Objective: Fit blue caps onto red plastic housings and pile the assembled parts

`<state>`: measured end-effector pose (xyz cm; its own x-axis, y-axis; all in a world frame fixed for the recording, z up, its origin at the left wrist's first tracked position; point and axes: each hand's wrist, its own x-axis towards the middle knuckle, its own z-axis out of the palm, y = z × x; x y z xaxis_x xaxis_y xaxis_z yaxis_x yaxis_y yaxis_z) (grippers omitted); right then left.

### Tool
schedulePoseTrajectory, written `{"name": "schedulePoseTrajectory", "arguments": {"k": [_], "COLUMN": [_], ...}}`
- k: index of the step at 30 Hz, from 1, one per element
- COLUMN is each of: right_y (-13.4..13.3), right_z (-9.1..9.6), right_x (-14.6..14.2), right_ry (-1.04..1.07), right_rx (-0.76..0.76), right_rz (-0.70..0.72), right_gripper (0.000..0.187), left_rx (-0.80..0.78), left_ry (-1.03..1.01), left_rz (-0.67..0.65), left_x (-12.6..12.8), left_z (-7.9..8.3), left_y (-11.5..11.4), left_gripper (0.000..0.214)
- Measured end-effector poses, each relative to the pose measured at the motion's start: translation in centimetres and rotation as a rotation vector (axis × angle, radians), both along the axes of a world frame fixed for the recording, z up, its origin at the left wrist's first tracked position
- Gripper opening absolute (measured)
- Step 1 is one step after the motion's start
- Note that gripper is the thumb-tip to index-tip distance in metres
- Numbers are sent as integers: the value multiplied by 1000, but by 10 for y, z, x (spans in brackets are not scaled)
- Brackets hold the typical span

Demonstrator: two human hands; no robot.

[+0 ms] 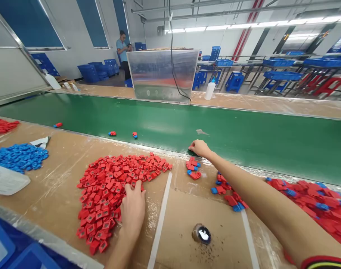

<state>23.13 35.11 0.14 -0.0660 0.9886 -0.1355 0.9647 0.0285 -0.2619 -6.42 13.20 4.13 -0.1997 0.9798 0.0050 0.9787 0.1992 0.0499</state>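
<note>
Red parts (111, 190): heaped on counter (184, 239) at your 8 o'clock, likely kept within easy reach | left hand (133, 209): resting on pile, no clear grip | right hand (198, 148): 12 o'clock at edge of green belt (243, 145), just above red-blue cluster (193, 168) | hands apart

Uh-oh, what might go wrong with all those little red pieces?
The right hand reaches onto the green belt, so its fingers might get caught if the belt runs. The right forearm passes close to the red-and-blue pieces and might knock them. The left hand might push pieces from the red pile out of place.
</note>
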Motion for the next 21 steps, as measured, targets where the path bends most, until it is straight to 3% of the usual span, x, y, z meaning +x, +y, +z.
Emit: {"name": "schedulePoseTrajectory", "arguments": {"k": [4,8,11,16,21], "right_y": [-31,-66,-99,-188,-293], "right_z": [13,35,56,80,71], "right_x": [10,18,23,30,25], "right_ry": [-4,35,105,253,605], "right_rx": [74,158,219,234,121], "right_rz": [-34,-56,-34,84,179], "right_gripper": [29,26,15,11,16], "left_rx": [49,223,256,265,188], "left_ry": [17,-155,-224,-153,-51], "left_rz": [-57,-226,-306,-272,-295], "left_x": [3,1,-4,-25,-24], "left_z": [3,-2,-8,-3,2], "left_y": [-5,-16,-25,-27,-17], "left_gripper": [25,18,18,24,20]}}
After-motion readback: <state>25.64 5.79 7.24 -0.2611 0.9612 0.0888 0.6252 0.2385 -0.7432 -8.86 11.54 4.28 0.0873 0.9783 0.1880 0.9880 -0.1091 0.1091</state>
